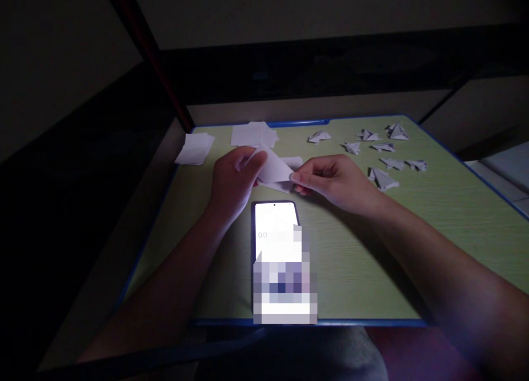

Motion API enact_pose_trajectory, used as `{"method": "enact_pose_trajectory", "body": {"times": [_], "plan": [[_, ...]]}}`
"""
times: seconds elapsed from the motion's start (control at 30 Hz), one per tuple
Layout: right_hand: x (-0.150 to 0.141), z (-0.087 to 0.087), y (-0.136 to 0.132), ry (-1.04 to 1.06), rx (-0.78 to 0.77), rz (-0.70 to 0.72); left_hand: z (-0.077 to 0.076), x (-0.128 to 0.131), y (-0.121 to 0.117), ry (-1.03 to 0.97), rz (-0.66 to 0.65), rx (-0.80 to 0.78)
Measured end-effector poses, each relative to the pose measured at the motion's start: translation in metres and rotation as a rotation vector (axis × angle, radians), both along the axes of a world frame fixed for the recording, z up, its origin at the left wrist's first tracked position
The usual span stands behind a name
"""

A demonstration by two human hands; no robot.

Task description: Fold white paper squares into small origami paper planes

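Note:
A small white sheet of paper [275, 169] is held just above a green table [433, 227] with a blue rim. My left hand [233, 180] pinches its left side, fingers curled over the edge. My right hand [330, 180] pinches its right corner between thumb and fingers. The paper looks partly folded. A lit phone [275, 232] lies flat on the table right below both hands.
Several folded paper shapes [382, 177] lie scattered at the table's far right. Two stacks of blank white sheets sit at the far left [195, 148] and far middle [253, 133]. A dark red post [165, 78] rises behind the table's left corner. The room is dim.

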State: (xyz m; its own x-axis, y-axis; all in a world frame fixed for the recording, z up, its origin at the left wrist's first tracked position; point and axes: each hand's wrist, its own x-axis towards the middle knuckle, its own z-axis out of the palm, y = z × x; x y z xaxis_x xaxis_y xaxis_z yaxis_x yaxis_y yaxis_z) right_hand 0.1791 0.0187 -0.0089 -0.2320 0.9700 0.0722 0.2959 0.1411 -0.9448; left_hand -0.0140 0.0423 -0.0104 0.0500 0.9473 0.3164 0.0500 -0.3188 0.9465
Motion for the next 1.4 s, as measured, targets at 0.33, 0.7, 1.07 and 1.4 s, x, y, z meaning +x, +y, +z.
{"method": "enact_pose_trajectory", "body": {"times": [0.33,0.7,1.07,1.4], "plan": [[0.0014,-0.0037,0.0015,0.022,0.044,0.015,-0.0013,0.0000,0.0002,0.025,-0.059,-0.036],[-0.0001,0.0000,-0.0029,-0.080,0.096,0.029,0.0025,-0.0001,-0.0011,0.045,0.024,-0.015],[-0.0001,0.0026,-0.0020,-0.109,0.105,-0.035,0.0020,-0.0015,-0.0011,0.068,0.018,-0.032],[0.0003,0.0004,-0.0026,-0.001,0.066,0.033,0.0011,0.0001,-0.0007,0.048,0.033,-0.022]]}}
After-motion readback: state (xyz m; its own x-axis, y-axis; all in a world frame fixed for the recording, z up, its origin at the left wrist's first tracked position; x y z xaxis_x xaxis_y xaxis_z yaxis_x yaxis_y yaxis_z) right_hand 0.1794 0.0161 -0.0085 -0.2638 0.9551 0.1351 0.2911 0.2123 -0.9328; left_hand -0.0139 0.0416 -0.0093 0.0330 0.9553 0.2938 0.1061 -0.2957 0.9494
